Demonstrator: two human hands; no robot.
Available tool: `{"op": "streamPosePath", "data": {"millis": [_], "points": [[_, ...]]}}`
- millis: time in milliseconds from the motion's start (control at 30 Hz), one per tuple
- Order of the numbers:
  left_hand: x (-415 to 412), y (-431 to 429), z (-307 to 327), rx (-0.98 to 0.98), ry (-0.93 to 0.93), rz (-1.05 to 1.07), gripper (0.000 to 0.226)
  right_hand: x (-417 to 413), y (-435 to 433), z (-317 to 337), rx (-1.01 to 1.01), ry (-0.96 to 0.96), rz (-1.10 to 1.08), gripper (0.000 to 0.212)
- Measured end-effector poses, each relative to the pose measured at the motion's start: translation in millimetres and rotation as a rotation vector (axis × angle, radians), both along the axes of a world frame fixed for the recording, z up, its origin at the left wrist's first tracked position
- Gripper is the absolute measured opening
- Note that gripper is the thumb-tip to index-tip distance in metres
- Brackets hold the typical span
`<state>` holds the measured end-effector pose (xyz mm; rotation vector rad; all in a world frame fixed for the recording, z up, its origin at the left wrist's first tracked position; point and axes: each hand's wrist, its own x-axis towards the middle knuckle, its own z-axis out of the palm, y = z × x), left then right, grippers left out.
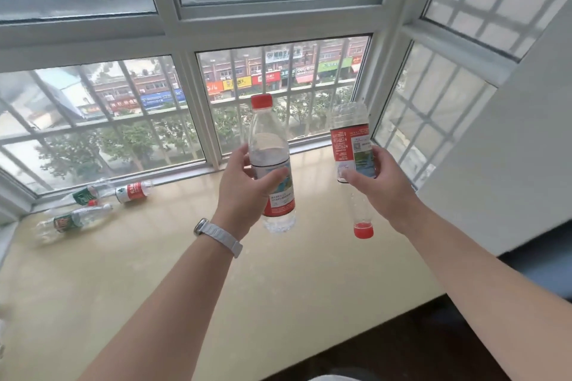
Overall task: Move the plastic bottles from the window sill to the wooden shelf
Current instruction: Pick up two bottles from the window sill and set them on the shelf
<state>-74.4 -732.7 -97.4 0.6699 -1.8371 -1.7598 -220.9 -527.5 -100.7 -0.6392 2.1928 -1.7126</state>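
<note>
Forearms (173, 303) extend — left hand (244, 185) grips an upright red-capped bottle (269, 139), right hand (380, 185) an inverted bottle (351, 145), both above the window sill (185, 257). Three lying bottles (134, 192) wait middle left. Carry firmly — wooden shelf unseen.

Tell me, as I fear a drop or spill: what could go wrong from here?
The right hand holds the upside-down bottle; if its red cap is loose, it could drop off. With the left hand gripping the upright bottle, neither hand is free, and the lying bottles on the window sill might roll if bumped.
</note>
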Motion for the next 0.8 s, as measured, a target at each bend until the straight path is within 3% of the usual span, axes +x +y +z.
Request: {"op": "streamPosePath", "data": {"millis": [167,467,633,800], "points": [[-17.1,35.4,6.9,-0.002,0.019,-0.079,0.054,1.0,40.0,13.5,-0.030,0.018,-0.092,0.055],[-111.8,159.6,18.2,-0.027,0.036,-0.351,0.054,-28.9,194.8,18.9,-0.022,0.026,-0.388,0.052],[-172.5,247.3,27.6,-0.056,0.026,-0.502,0.079,-49.2,290.5,18.2,-0.004,0.016,-0.546,0.050],[-225.3,347.0,35.3,-0.172,0.053,-0.681,0.072,-67.9,390.1,11.9,-0.117,-0.004,-0.714,0.055]]}}
